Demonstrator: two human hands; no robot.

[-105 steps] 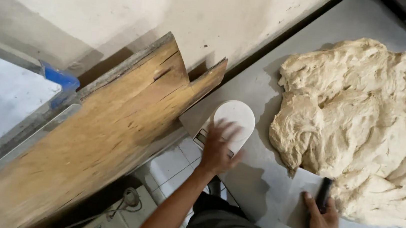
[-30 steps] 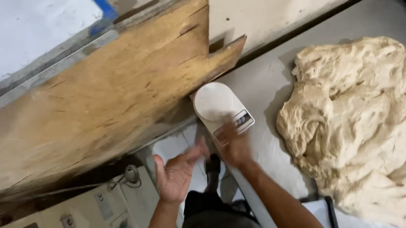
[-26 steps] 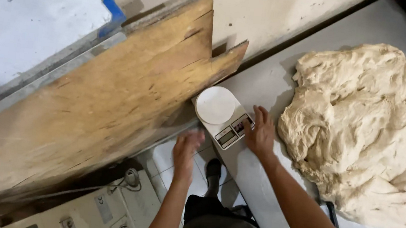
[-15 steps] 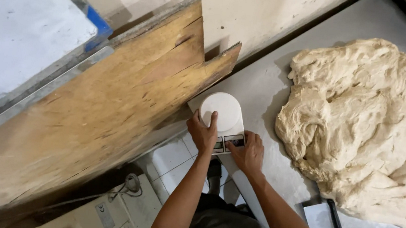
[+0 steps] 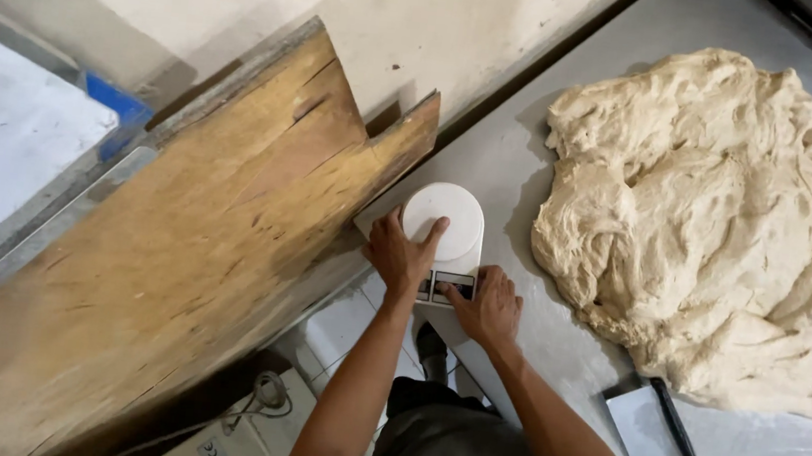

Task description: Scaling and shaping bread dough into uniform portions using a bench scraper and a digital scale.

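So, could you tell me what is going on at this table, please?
A person has both hands on a small white scale at the edge of the steel table. The left hand rests on its round plate; the right hand is at its display end. A big mound of dough and a scraper lie to the right, untouched.

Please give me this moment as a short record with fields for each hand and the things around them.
left hand: rests on the white kitchen scale, fingers on its round platform
right hand: at the scale's front edge, by the display
dough: big pale mass on the steel table, right of the scale, apart from it
scraper: flat blade with black handle, lying near the dough's near edge, untouched
wooden board: cracked, left of the scale
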